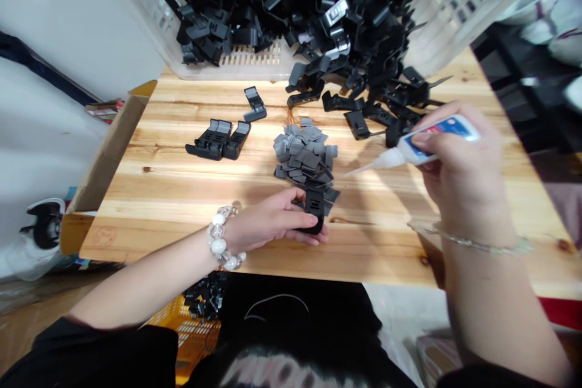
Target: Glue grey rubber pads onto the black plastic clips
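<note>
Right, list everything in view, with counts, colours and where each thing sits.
wooden table: 1, pale wood, under everything
plastic crate: 1, white, at the table's far end
black plastic clips: too many to count, black, heaped in the crate and spilling onto the table
loose clips: 3, black, left of centre on the table
grey pads: many, grey, piled mid-table
cardboard box: 1, brown, beyond the table's left edge
yellow crate: 1, yellow, below the near edge
held clip: 1, black, in the left hand
glue bottle: 1, white with blue and red label, in the right hand
left hand: wearing a white bead bracelet
right hand: pale bangle on the wrist
</note>
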The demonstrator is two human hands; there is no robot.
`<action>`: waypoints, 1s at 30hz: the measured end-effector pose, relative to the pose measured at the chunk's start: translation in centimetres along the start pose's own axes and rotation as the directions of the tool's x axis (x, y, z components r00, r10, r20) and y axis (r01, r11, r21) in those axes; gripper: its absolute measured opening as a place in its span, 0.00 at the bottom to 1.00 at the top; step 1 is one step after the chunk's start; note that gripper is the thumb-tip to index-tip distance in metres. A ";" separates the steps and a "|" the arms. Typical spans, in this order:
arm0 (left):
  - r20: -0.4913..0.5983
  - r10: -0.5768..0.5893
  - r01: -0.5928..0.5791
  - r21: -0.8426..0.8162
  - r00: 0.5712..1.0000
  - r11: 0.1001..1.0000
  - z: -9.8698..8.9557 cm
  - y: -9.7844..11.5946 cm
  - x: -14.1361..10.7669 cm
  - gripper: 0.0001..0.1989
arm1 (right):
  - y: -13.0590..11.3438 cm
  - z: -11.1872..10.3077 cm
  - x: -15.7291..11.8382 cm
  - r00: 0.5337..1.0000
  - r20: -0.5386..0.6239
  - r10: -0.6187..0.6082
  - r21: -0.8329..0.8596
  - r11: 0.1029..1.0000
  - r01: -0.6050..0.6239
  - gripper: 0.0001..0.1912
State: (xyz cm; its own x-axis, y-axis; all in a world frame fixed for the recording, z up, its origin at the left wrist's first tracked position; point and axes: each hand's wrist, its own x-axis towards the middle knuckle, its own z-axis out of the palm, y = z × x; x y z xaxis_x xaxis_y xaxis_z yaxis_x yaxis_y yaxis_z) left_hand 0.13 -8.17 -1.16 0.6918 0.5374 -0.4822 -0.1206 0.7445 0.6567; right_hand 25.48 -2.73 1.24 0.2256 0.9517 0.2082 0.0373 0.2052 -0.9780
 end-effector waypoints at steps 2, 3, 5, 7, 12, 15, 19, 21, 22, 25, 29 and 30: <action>-0.002 0.004 -0.004 0.004 1.000 1.000 0.0 0.0 0.0 0.16 | 0.0 0.0 0.0 1.000 0.014 0.009 0.008 1.000 -0.009 0.05; -0.002 0.006 -0.006 0.006 1.000 1.000 0.1 0.0 0.0 0.16 | 0.0 -0.1 0.0 1.000 0.017 0.013 0.014 1.000 -0.013 0.05; -0.005 0.009 -0.009 0.012 1.000 1.000 0.1 0.1 0.0 0.16 | 0.0 -0.1 0.0 0.999 0.026 0.024 0.023 0.999 -0.024 0.05; -0.012 0.007 -0.006 0.019 1.000 1.000 0.1 0.1 0.0 0.16 | 0.0 -0.1 0.0 0.999 0.033 0.032 0.024 0.999 -0.032 0.05; -0.026 -0.001 0.002 0.032 1.000 1.000 0.2 0.2 -0.1 0.18 | -0.1 0.0 -0.1 0.999 0.035 0.033 0.004 0.999 -0.033 0.06; -0.022 0.004 -0.003 0.030 1.000 1.000 0.2 0.2 0.0 0.18 | -0.2 0.1 -0.1 0.999 0.030 0.031 0.000 1.000 -0.031 0.06; -0.011 0.013 -0.012 0.028 1.000 1.000 0.1 0.1 0.0 0.17 | -0.2 0.1 -0.2 0.999 0.028 0.030 -0.004 1.000 -0.030 0.05; -0.010 0.014 -0.014 0.032 1.000 0.999 0.0 0.0 0.0 0.16 | -0.2 0.1 -0.2 0.999 0.030 0.032 -0.001 0.999 -0.032 0.05; -0.011 0.014 -0.013 0.035 1.000 0.999 0.0 0.0 0.0 0.16 | -0.2 0.1 -0.2 0.999 0.032 0.031 0.001 1.000 -0.031 0.05; -0.012 0.012 -0.012 0.043 1.000 0.999 0.0 0.0 0.0 0.16 | -0.1 0.0 -0.1 0.999 0.032 0.018 -0.011 1.000 -0.017 0.06; -0.022 0.019 -0.018 0.055 1.000 0.998 0.1 0.0 0.0 0.16 | -0.1 -0.3 -0.1 0.999 0.047 0.003 -0.010 1.000 -0.002 0.06; -0.026 0.021 -0.020 0.057 0.999 0.998 0.1 0.0 0.0 0.17 | -0.1 -0.4 -0.1 0.999 0.052 0.001 -0.006 1.000 -0.001 0.06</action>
State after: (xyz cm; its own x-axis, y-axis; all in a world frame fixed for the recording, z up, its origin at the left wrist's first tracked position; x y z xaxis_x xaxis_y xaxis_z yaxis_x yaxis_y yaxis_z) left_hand 0.23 -8.19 -1.10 0.6703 0.5633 -0.4831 -0.0932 0.7097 0.6983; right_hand 25.82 -2.96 1.27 0.1751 0.9625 0.2072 0.0431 0.2028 -0.9783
